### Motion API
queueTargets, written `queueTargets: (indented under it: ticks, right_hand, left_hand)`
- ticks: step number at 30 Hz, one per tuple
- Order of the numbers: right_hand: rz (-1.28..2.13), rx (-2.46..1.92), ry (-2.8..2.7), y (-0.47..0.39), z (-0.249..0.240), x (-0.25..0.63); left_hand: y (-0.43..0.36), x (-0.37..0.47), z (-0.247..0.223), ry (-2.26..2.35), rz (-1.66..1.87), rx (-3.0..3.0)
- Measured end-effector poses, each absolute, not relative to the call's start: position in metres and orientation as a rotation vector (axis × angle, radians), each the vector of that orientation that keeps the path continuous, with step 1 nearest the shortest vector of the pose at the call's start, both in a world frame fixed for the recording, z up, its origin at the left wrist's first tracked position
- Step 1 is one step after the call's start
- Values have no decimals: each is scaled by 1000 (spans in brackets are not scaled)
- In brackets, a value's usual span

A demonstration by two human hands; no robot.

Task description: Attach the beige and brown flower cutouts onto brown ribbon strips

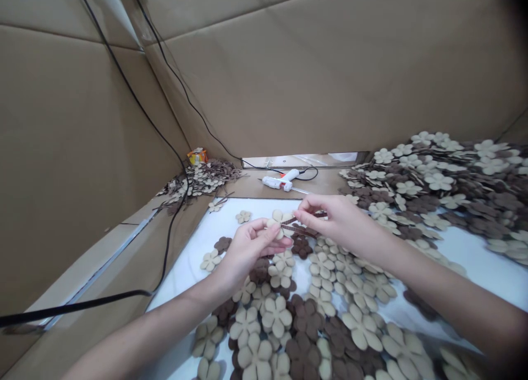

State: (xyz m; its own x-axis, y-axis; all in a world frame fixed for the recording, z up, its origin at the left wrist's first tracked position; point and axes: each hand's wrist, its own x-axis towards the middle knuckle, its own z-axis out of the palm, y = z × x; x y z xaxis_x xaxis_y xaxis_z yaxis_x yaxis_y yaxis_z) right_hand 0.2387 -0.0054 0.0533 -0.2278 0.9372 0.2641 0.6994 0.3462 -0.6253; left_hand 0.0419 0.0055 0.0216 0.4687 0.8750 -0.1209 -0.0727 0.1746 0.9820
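Between the thumb and fingers of my left hand (pixel 251 245) is a cream fabric flower (pixel 280 219), raised above the white board. A thin brown ribbon (pixel 299 230) with pale stitching lies across the flower and runs off to the right in two strands. My right hand (pixel 324 212) pinches the upper strand close to the flower. Beneath both hands, many loose cream flowers (pixel 276 317) and dark brown flowers (pixel 302 247) are spread over the board, some overlapping.
A white glue gun (pixel 281 181) lies beyond the board. Large heaps of flowers (pixel 439 181) fill the right side. At the back left sit a pile of flowers and ribbon pieces (pixel 202 177) and an orange-yellow packet (pixel 197 156). A black cable (pixel 168 242) runs down the left; cardboard walls (pixel 322 77) surround everything.
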Motion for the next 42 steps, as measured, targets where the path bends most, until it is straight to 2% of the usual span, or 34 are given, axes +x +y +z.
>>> queueTargets:
  ticks: [8, 16, 26, 42]
  right_hand:
    - [1006, -1262, -1892, -1, 43, 232]
    - [1288, -1170, -1844, -3, 38, 228]
    - [1273, -1117, -1851, -2, 47, 232]
    - [1330, -1158, -1811, 1, 45, 234]
  left_hand:
    - [8, 43, 19, 889, 945, 1242]
    - [7, 42, 15, 910, 981, 1337]
    - [9, 39, 16, 665, 813, 1177]
    - [10, 42, 17, 881, 908, 1435]
